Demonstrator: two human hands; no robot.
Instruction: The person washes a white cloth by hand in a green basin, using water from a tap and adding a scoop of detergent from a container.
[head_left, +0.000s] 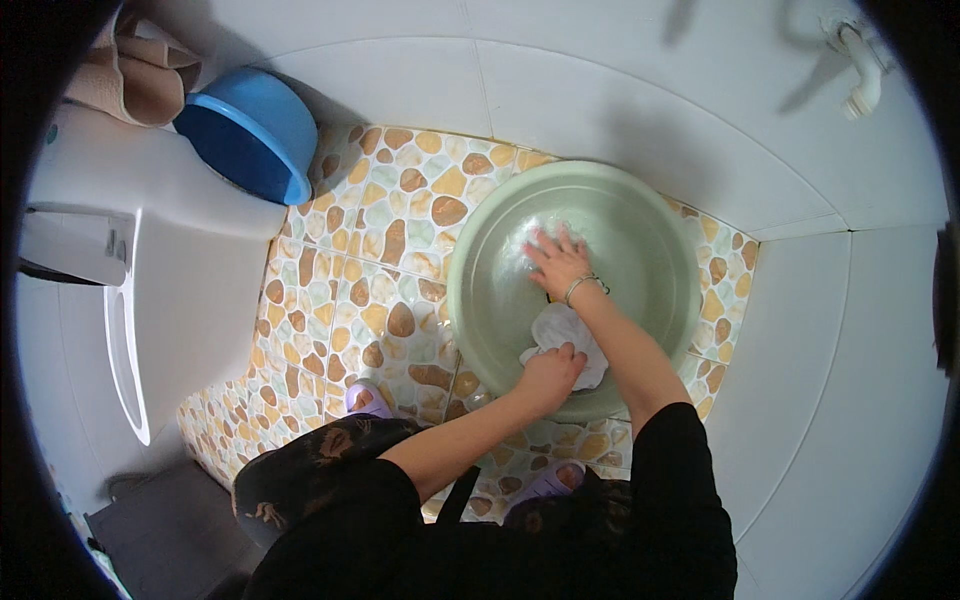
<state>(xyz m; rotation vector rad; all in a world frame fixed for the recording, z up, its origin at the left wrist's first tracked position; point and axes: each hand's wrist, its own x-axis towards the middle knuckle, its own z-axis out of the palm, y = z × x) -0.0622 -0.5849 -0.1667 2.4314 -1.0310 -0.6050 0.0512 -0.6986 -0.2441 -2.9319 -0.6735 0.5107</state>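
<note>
A large pale green plastic basin stands on the floor before me with water in it. My left hand grips a wet white cloth at the near side of the basin. Part of the cloth hangs over toward the basin's middle. Beyond it, my right hand is spread palm down at the water, its fingers apart and slightly blurred. A bracelet circles the right wrist. Just below that wrist a small yellow and black bit shows, mostly hidden by the hand and the cloth.
Pebble-patterned floor tiles surround the basin. A blue plastic basin leans on its side against the white toilet at left, near a beige towel. A white pipe juts from the upper right wall. Tiled walls stand close behind and right.
</note>
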